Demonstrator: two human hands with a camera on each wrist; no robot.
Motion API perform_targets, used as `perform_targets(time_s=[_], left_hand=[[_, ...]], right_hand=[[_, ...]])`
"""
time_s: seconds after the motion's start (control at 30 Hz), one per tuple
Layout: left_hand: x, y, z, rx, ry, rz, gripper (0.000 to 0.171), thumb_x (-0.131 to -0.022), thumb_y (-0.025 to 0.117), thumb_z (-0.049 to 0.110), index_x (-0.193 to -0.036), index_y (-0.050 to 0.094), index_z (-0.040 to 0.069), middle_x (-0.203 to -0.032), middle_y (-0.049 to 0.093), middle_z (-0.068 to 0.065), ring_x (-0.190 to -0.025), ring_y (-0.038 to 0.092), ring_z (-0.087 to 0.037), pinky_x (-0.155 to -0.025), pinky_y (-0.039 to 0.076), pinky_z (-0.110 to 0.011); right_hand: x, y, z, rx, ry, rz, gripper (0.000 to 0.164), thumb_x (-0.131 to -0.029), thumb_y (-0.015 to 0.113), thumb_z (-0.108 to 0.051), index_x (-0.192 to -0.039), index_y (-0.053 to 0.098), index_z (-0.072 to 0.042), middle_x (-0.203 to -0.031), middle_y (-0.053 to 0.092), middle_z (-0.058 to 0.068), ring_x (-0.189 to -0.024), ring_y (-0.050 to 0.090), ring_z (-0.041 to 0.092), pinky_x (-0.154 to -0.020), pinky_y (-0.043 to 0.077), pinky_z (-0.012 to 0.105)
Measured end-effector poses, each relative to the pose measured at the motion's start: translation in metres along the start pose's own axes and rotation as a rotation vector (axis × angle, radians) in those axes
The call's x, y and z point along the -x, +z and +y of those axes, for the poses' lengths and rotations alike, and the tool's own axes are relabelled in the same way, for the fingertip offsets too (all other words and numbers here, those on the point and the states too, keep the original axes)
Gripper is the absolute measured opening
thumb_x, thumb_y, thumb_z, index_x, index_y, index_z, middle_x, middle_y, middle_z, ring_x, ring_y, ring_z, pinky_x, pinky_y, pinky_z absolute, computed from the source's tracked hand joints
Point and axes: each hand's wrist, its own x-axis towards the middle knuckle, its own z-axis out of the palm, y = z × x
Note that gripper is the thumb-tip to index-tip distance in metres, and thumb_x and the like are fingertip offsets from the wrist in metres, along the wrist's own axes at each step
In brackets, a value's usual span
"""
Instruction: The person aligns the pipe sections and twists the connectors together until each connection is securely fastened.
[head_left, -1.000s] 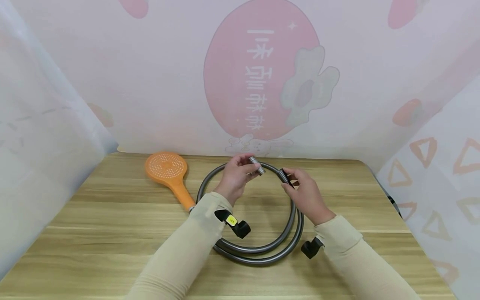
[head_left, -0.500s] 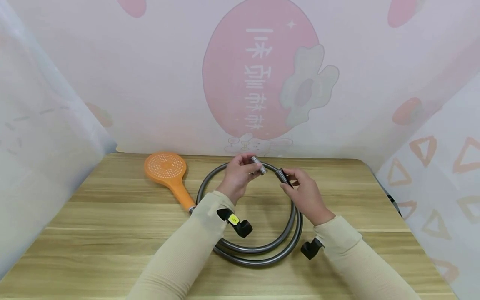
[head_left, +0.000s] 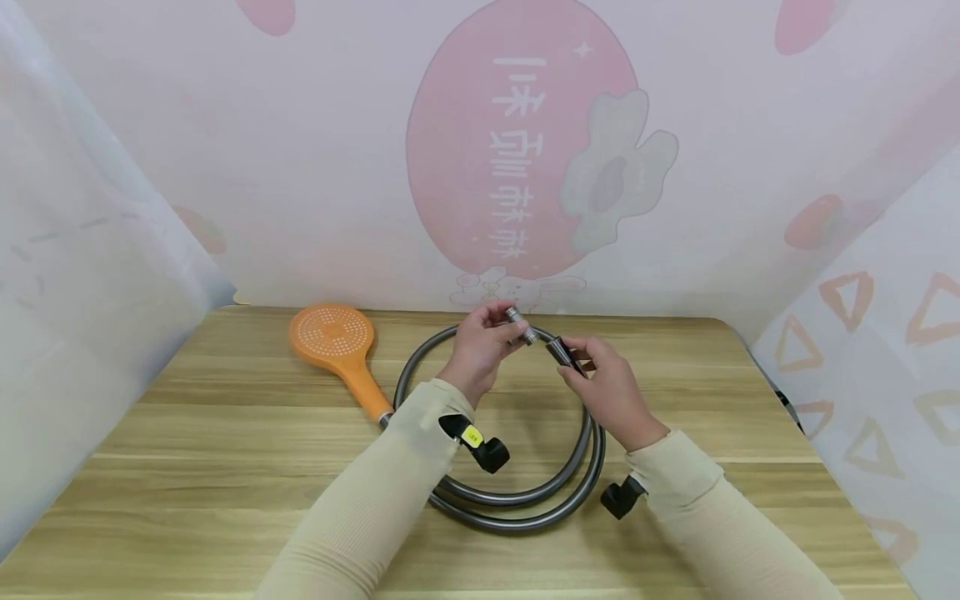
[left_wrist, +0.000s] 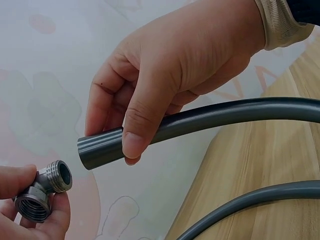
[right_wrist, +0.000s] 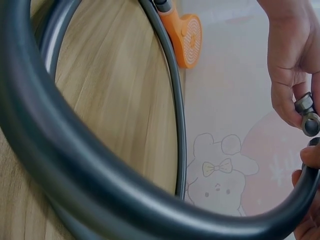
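Note:
My left hand point(head_left: 477, 346) pinches a small silvery pipe fitting point(left_wrist: 56, 176) between thumb and fingers. The fitting has a male threaded outlet and a wider opening threaded inside. To its right, my right hand point(head_left: 613, 396) grips a dark grey shower hose point(head_left: 600, 454) just behind its smooth end collar point(left_wrist: 101, 149). In the left wrist view the collar's end faces the fitting's male thread, with a small gap between them. The hose loops on the table below my hands. An orange shower head point(head_left: 331, 336) lies at the left, its handle end at the hose.
The wooden table point(head_left: 187, 492) ends at the back against a pale printed curtain point(head_left: 337, 167). More curtain hangs on both sides. A black camera point(head_left: 491, 455) sits on my left wrist and another camera point(head_left: 622, 497) on my right.
My left hand has moved slightly right with the fitting. The hose's collar has shifted a little left in my right hand, so the gap between them is smaller. The shower head stays put.

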Motion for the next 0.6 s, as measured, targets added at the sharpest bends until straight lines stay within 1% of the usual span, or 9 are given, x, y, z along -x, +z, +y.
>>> perform_targets(time_s=[0.37, 0.6], left_hand=[[-0.0011, 0.0033, -0.0010, 0.013, 0.045, -0.012, 0.035, -0.087, 0.062, -0.011, -0.120, 0.055, -0.002, -0.101, 0.051, -0.007, -0.091, 0.056, -0.018, -0.094, 0.051, -0.040], [0.0016, 0.0029, -0.0008, 0.004, 0.053, -0.026, 0.034, -0.088, 0.061, -0.011, -0.121, 0.055, -0.002, -0.100, 0.050, -0.007, -0.092, 0.055, -0.018, -0.094, 0.050, -0.041]], right_hand=[[0.0016, 0.0024, -0.0049, -0.001, -0.046, -0.002, 0.036, -0.088, 0.069, -0.001, -0.123, 0.059, 0.002, -0.113, 0.062, 0.015, -0.098, 0.062, 0.026, -0.081, 0.052, 0.040], [0.0016, 0.0040, -0.0085, -0.012, -0.033, -0.013, 0.036, -0.088, 0.068, -0.001, -0.123, 0.058, 0.002, -0.112, 0.062, 0.016, -0.097, 0.062, 0.026, -0.078, 0.054, 0.038]])
